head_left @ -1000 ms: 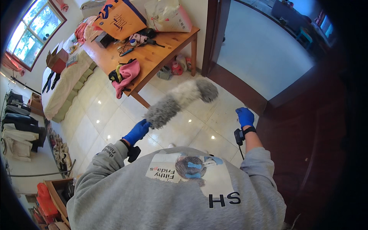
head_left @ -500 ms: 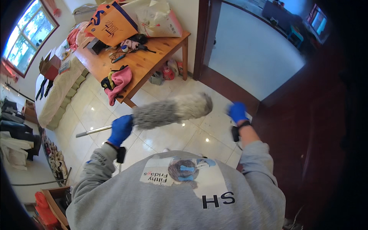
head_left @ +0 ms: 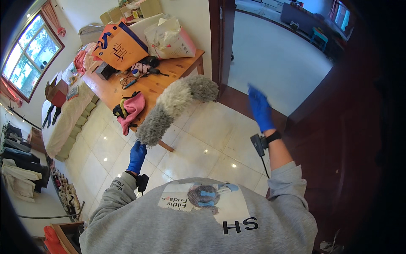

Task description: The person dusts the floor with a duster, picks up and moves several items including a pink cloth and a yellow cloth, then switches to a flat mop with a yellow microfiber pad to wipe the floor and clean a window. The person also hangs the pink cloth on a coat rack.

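A fluffy grey and cream duster [head_left: 174,100] rises from my left hand [head_left: 137,157], its head bent over to the right. The blue-gloved fingers are closed at the base of the duster, and the handle is hidden behind my hand and sleeve. My right hand [head_left: 260,111], also in a blue glove, is raised on the right with its fingers stretched out and nothing held. It appears in front of the pale doorway, apart from the duster.
Beyond the duster stands a wooden table [head_left: 167,84] with an orange bag [head_left: 122,46], a white bag [head_left: 173,42] and a pink cloth [head_left: 134,108] at its corner. A bed [head_left: 59,127] lies left. Shoes [head_left: 65,190] line the left floor. A dark door [head_left: 330,169] stands right.
The duster has swung from nearly level to tilted up, and its silver handle no longer shows. My right hand's fingers now point upward, and the view has shifted.
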Demonstrator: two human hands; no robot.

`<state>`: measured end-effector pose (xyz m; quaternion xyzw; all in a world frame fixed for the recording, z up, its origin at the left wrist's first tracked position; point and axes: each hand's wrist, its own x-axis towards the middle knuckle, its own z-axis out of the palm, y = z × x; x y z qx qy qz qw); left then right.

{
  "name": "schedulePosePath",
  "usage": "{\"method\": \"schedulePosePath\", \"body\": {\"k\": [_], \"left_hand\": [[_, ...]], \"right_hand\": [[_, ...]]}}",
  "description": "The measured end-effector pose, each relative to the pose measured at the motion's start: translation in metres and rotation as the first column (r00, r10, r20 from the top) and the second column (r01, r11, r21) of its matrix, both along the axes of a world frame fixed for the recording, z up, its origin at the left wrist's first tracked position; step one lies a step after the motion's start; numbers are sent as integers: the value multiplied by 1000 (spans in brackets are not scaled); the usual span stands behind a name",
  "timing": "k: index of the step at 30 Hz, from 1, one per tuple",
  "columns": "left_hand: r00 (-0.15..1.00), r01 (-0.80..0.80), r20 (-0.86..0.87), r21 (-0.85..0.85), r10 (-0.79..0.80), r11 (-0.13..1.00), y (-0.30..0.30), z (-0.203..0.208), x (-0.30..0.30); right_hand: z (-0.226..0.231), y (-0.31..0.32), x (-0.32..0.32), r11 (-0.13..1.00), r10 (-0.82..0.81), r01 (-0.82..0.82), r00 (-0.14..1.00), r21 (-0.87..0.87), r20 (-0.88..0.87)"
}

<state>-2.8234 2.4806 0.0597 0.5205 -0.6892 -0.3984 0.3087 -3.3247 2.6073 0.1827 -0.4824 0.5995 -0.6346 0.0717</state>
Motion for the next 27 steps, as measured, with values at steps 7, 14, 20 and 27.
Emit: {"method": "schedulePosePath", "body": {"k": [7, 14, 20, 27], "left_hand": [[977, 53, 206, -517, 63, 855, 5, 45, -37], [863, -114, 435, -330, 258, 937, -18, 52, -17], [900, 134, 434, -351, 34, 927, 14, 42, -63], [959, -232, 132, -154, 252, 961, -30, 59, -83]], "right_hand": [[-4, -43, -10, 846, 195, 117, 840, 520, -507], [-91, 14, -21, 729, 226, 45, 926, 683, -303], [-42, -29, -11, 925, -82, 254, 859, 283, -506], [-147, 50, -43, 346, 456, 316, 766, 883, -453]]}}
